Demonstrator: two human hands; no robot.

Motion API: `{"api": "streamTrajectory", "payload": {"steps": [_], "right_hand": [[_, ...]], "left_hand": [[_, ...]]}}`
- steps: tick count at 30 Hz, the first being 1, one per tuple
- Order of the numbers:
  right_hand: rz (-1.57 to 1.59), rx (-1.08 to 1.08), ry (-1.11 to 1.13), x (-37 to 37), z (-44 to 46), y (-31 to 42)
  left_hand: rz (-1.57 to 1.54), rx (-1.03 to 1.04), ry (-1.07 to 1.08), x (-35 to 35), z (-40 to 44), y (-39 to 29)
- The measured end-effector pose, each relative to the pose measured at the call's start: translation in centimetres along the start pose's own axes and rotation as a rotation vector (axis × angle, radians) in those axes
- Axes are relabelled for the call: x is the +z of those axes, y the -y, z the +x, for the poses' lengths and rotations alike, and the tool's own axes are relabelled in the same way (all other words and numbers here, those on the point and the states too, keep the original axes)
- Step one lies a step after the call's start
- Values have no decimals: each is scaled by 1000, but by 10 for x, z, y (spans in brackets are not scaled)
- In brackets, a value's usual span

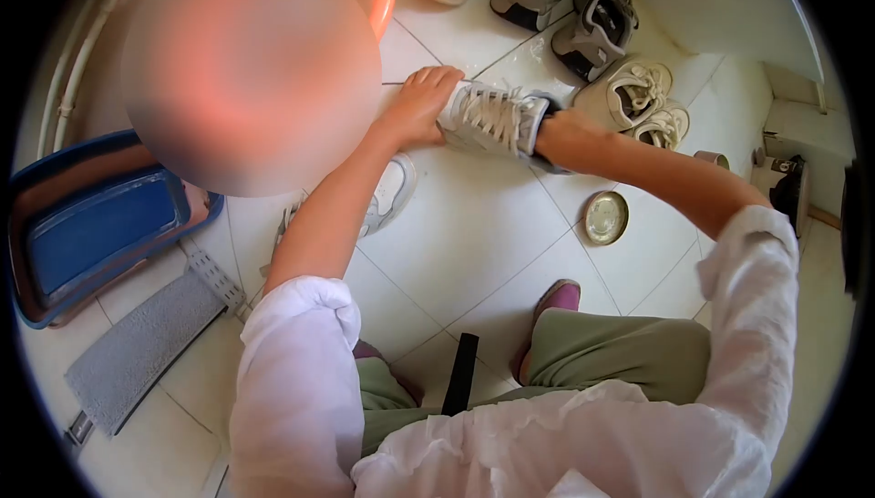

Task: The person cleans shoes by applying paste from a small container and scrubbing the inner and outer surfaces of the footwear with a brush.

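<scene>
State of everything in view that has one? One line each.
Held sneaker: laces threaded, knot unclear
Left hand: gripping its toe end
Right hand: partly inside it, fingers hidden
White shoe: on floor, partly hidden
Cream sneakers: upright on floor, laced
Round tin: flat on floor
Blue tub: open-topped
Mop head: lying on floor
Orange basin: partly blurred, contents unclear
Dark-pink shoe: worn

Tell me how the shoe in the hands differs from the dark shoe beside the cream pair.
The held shoe is whitish; the dark shoe is mostly grey-brown. The held shoe has the right hand in its opening; the dark shoe stands untouched on the floor. Both have dark linings.
</scene>
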State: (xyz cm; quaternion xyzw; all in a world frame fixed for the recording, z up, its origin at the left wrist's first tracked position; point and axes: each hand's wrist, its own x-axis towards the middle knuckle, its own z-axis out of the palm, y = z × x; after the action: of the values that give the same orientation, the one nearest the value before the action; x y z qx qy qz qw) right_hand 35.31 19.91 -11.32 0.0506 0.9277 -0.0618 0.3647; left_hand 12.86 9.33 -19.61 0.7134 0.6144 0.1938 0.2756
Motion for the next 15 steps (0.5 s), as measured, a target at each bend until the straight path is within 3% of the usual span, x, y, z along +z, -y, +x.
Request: {"api": "streamTrajectory", "payload": {"steps": [2, 4, 6, 10, 12, 13, 15], "right_hand": [[-85, 28, -31, 0, -18, 0], [-66, -53, -44, 37, 25, -9], [-29, -223, -681, 62, 73, -12], [182, -249, -721, 28, 47, -17], [8, -61, 11, 3, 21, -20], [17, -68, 12, -11, 5, -17], [-107, -96, 260, -36, -23, -16]], "left_hand": [[25, 61, -105, 2, 1, -7], [46, 50, -75, 4, 7, -8], [79, 29, -44, 2, 7, -4], [78, 27, -43, -2, 5, 0], [60, 16, -33, -3, 2, 3], [76, 34, -53, -3, 2, 0], [82, 52, -75, -1, -1, -4]]}}
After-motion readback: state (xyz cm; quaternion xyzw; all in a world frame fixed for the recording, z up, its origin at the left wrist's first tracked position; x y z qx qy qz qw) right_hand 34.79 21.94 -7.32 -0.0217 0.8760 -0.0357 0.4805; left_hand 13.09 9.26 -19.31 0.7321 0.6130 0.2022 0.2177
